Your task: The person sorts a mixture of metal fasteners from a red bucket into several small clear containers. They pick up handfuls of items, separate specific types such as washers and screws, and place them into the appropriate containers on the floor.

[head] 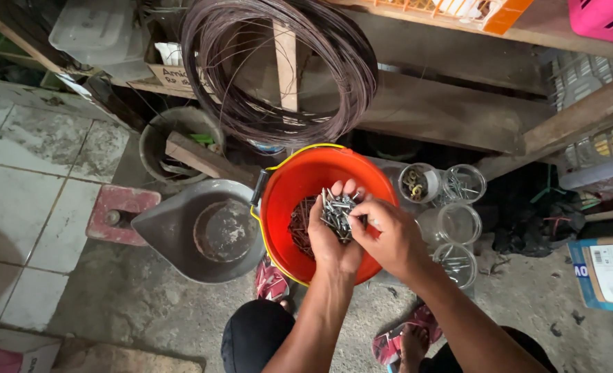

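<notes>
While a red floor block [122, 214] and a grey metal scoop pan [203, 231] sit at the far left on the concrete floor, a big coil of dark wire [279, 69] hangs against the wooden shelving above them. Just right of the pan stands an orange bucket [299, 179] with a yellow rim, a layer of rusty brown nails [301, 224] in its bottom. Over the bucket the left hand [334, 238] is cupped palm up, its fingers curled around a pile of bright silvery screws [339, 213]. The right hand [388, 231] comes in from the right, its fingers pinched together on something at the pile's edge; which piece I cannot tell. Right of the bucket stand clear plastic jars [458, 224], open; two at the back hold some hardware, the nearest a few pieces, and one looks nearly bare. By that showing the sorting seems partway through: a handful remains in the palm and the jars are far from full.
</notes>
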